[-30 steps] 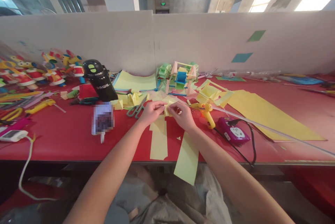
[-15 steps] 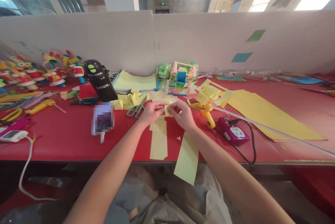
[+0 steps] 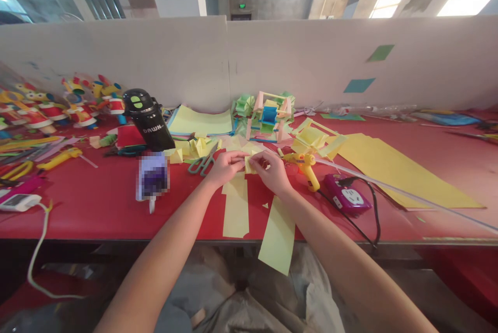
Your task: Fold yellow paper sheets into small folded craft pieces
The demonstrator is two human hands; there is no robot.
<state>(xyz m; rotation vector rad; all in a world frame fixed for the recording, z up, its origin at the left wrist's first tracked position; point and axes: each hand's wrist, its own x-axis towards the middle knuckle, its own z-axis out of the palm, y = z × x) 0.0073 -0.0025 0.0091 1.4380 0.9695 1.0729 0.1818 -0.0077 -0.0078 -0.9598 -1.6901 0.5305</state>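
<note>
Between my two hands is a small folded piece of yellow paper [image 3: 250,165]. My left hand [image 3: 226,168] pinches its left side, and my right hand [image 3: 271,169] grips it from the right with thumb and fingers together. Parts of the paper are hidden behind the fingertips. Below the hands lie a pale yellow paper strip [image 3: 236,213] and another strip [image 3: 278,237] that sticks out past the table's front edge. Green-handled scissors [image 3: 200,166] rest just left of my left hand. A yellow glue gun [image 3: 307,167] lies to the right of my right hand.
A purple power socket [image 3: 347,195] with a black cable sits at the right, near large yellow sheets [image 3: 404,172]. A black bottle [image 3: 150,120] stands at left behind a blurred-out device [image 3: 153,176]. Paper-and-stick models [image 3: 270,115] stand at the back by a white partition [image 3: 155,58].
</note>
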